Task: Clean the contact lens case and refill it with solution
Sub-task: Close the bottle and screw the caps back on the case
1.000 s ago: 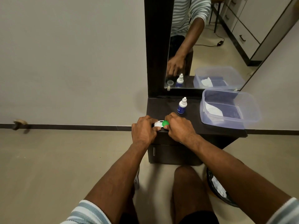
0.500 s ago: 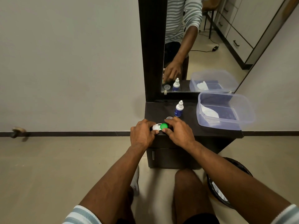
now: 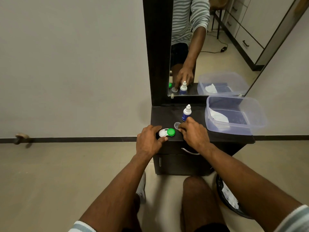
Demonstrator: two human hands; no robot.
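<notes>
The contact lens case (image 3: 166,132) lies near the front edge of the dark cabinet top (image 3: 163,114). Its right well has a green cap (image 3: 171,132) on it, and its left side shows white. My left hand (image 3: 148,141) pinches the case's left end between forefinger and thumb. My right hand (image 3: 194,133) is off the case, fingers apart, fingertips touching a small clear cap (image 3: 176,125) on the top. Just behind that hand stands the solution bottle (image 3: 186,113), white with a blue label, upright and uncapped.
A clear plastic tub (image 3: 250,118) holding white tissue sits at the right of the cabinet top. A mirror (image 3: 209,47) in a dark frame rises behind. A dark bin (image 3: 224,196) stands on the floor at the lower right, beside my knee.
My right hand has come off the green cap and moved right to the clear cap. My left hand stays on the case. The camera has tilted, showing more of the mirror.
</notes>
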